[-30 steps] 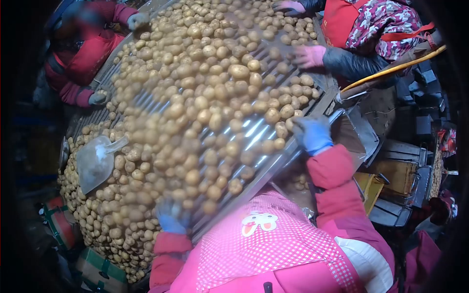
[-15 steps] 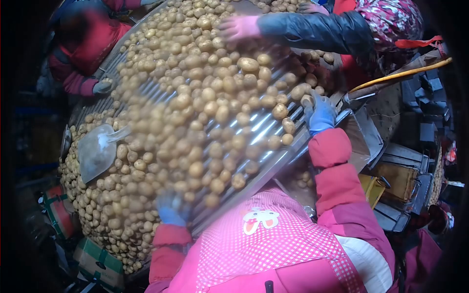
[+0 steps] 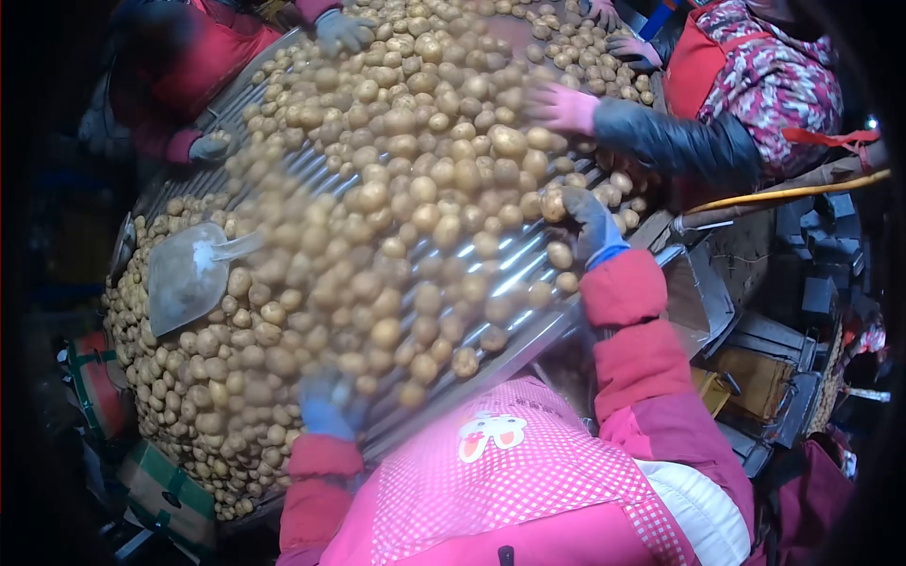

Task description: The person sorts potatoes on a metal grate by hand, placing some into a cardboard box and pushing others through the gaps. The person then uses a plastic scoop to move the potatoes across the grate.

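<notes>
Steel rollers (image 3: 500,255) gleam between the tan potatoes (image 3: 406,179) that cover the ribbed metal sorting table (image 3: 514,341) below me, and the room around it is dark. A grey metal scoop (image 3: 184,278) lies on the heap at the left, with cardboard boxes with green straps (image 3: 165,491) below it. My blue-gloved right hand (image 3: 590,222) bends its fingers over one pale potato (image 3: 554,203) by the table's right edge; I cannot tell if it grips. My left hand (image 3: 326,406), blurred, sits among potatoes at the near edge, fingers unclear. The writing by the cartoon rabbit (image 3: 489,434) on my pink checked apron (image 3: 528,491) is too small to read.
</notes>
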A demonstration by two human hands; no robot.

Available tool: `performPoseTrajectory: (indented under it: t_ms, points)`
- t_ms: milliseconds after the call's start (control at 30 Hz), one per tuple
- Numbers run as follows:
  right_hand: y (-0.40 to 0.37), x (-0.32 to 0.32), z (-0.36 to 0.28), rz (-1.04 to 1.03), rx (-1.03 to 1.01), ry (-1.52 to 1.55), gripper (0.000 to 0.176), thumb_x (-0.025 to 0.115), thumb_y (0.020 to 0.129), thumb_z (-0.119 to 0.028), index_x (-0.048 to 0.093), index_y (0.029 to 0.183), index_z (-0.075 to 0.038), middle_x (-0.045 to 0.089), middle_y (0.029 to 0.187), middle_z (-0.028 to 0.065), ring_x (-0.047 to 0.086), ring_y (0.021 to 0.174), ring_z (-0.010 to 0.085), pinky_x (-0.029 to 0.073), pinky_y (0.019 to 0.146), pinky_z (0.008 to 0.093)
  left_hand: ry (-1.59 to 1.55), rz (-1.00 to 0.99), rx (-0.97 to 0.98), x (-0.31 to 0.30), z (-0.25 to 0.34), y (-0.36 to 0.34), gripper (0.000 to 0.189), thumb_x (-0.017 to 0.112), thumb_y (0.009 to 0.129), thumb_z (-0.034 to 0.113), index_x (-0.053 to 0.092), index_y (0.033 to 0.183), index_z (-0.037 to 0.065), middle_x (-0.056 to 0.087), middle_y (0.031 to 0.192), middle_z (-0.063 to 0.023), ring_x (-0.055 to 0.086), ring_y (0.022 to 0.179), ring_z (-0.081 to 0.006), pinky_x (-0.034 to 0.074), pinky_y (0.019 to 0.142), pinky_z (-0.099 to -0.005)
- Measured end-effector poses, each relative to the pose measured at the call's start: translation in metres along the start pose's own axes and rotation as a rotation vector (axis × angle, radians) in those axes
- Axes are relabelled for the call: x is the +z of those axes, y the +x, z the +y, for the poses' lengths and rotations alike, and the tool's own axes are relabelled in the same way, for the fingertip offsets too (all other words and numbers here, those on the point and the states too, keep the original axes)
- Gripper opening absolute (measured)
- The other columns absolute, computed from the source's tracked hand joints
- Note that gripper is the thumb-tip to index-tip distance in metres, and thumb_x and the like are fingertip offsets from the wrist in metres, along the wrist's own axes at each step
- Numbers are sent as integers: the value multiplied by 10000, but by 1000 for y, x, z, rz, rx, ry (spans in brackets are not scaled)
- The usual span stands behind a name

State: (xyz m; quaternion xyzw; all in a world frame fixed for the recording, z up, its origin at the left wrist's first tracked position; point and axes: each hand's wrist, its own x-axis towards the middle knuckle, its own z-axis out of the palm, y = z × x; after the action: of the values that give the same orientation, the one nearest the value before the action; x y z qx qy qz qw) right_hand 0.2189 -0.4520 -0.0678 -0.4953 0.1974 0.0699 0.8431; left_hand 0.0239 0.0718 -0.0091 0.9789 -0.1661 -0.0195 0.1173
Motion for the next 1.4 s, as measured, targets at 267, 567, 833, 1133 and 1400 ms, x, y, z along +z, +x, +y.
performPoseTrajectory:
  t_ms: [267,567,833,1133,1400]
  points:
    - [-41,47,-7,-213,23,537,502,475,1082,-399,510,1464,-75,591,1392,219,658,1142,368,614,838,486,53,61,66,9,-10,-7,579,789,817,320,642,1352,154,583,1445,-194,538,1322,-449,360,1116,-628]
    - [-75,53,-18,50,-184,157,474,771,892,-3,597,1333,-1,618,1280,122,677,1129,255,618,909,377,47,59,86,14,-19,-12,580,788,829,318,634,1359,142,580,1449,-199,538,1321,-454,358,1123,-630]
    - [-83,19,12,386,-702,-1308,502,790,848,-161,648,1319,-58,575,1435,170,573,1282,334,470,1111,435,46,13,33,6,-8,-10,567,772,845,344,639,1358,141,569,1461,-201,528,1329,-452,351,1127,-622]
    - [-45,173,-11,-52,-886,-1780,352,723,837,-264,701,1179,-184,620,1241,116,532,1205,371,417,1017,552,-809,96,-422,27,-12,-13,525,757,863,344,632,1331,141,585,1406,-164,557,1252,-417,426,1036,-575]
    - [131,86,-42,-70,-568,-1417,407,642,992,-339,658,1354,-152,684,1228,151,693,1056,299,565,919,413,-586,88,-417,12,3,-5,495,773,851,333,639,1292,153,624,1319,-144,591,1201,-391,466,983,-562]
